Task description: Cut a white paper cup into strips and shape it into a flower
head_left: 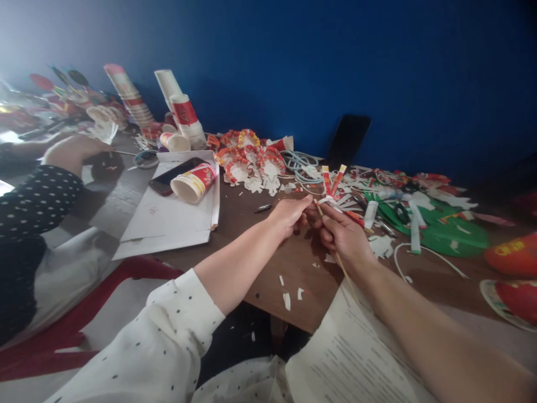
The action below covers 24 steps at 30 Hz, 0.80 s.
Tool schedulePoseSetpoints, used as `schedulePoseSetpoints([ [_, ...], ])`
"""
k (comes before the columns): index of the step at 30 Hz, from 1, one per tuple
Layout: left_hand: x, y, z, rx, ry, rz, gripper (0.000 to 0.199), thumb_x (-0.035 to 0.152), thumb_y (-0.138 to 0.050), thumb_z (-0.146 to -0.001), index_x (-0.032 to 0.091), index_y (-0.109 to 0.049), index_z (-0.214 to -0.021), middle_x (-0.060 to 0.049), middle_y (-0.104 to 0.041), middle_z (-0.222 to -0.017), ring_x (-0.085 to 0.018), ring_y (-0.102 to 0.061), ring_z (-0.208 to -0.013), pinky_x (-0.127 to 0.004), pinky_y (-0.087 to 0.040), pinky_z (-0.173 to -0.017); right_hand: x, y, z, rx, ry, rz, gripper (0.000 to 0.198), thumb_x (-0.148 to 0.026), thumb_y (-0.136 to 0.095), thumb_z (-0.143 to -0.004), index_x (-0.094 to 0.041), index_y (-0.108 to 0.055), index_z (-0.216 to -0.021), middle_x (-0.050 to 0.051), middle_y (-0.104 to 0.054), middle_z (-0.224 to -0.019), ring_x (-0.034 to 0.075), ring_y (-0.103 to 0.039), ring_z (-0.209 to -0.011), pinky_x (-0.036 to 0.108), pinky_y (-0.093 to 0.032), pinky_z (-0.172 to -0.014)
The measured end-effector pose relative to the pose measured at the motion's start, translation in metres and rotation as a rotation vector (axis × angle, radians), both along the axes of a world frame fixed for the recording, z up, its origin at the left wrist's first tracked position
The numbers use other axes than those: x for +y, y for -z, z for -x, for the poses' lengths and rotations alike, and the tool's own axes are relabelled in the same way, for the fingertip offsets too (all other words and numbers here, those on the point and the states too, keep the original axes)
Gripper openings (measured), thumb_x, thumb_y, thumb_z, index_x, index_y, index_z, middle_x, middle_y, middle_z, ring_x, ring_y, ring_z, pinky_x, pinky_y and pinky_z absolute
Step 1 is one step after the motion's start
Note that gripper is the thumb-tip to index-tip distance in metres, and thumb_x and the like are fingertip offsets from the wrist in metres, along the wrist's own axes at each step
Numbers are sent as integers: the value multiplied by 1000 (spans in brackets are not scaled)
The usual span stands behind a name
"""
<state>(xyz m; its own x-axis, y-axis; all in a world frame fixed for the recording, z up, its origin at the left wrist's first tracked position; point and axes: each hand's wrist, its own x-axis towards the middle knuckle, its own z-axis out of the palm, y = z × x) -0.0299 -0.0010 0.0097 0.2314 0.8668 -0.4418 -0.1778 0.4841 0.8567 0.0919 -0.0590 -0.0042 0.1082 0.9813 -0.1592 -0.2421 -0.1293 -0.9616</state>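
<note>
Filling the background, a smooth, deep blue wall; stretched out below, a brown, hard-topped bench littered with cut paper. Spread at right, flat green material with a rounded edge; laid out at left, a flat white folder, stiff-looking and square-cornered. Standing near the wall, leaning stacks of cups, ribbed by nested rims. Heaped at center, frilled red-and-white paper cutouts. Tipped on its side above the folder, a printed paper cup.

Brought close together over the bench, two bare hands: right grip clamped on a thin stick; left grip curled beside the upper end. Cannot tell whether pinching the tip or only resting against it.

Splayed just beyond the fingertips, red-and-white paper strips, likely light, springy and easy to crease or tear; best taken low, where bunched.

Slanting from between the hands past the right wrist, the stick itself: pale, straight, slender, perhaps wooden. Probably light and stiff, apt to roll, liable to snap if bent; best pinched gently near the upper end.

Scattered toward the near edge, tiny white scraps, flat and irregular.
</note>
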Motion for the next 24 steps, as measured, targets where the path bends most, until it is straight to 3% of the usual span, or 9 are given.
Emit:
schedulePoseSetpoints([
  [6, -4, -1, 1, -36, 89, -80, 24, 30, -70, -78, 11, -64, -64, 0, -54, -51, -3, -39, -39, -17, -28, -41, -2, 0, 1, 16, 0, -7, 60, -29, -69, -68, -17, -58, -126, -4, -55, -64, 4, -34, -41, 18, -18, -36],
  [10, -4, 3, -1, -53, 63, -101, 18, 24, -71, -77, 11, -65, -65, 0, -54, -50, -3, -41, -39, -17, -28, -42, -2, 0, 2, -21, -21, -21, 56, -30, -67, -70, -19, -60, -125, -4, -57, -65, 4, -35, -40, 18, -18, -36],
  [17, 1, 5, -3, -112, -4, -5, 17, 15, -67, -79, 11, -62, -63, 1, -52, -50, -4, -44, -40, -18, -36, -46, -3, -2, 3, -67, -58, -20, 69, -32, -64, -73, -21, -45, -138, -6, -54, -58, 5, -36, -40, 18, -20, -37],
  [21, 3, 4, -2, -155, 1, 50, 21, 14, -65, -80, 11, -58, -60, 1, -51, -50, -4, -44, -40, -18, -36, -46, -2, -2, 3, -65, -77, -32, 69, -33, -63, -75, -20, -43, -140, -10, -44, -47, 6, -32, -37, 18, -20, -37],
  [24, 3, 3, -2, -170, -22, 90, 20, 15, -66, -80, 11, -57, -62, 2, -49, -48, -3, -41, -39, -19, -40, -49, -2, 0, 3, -54, -82, -38, 71, -33, -64, -74, -21, -42, -140, -9, -45, -49, 6, -33, -38, 18, -20, -37],
])
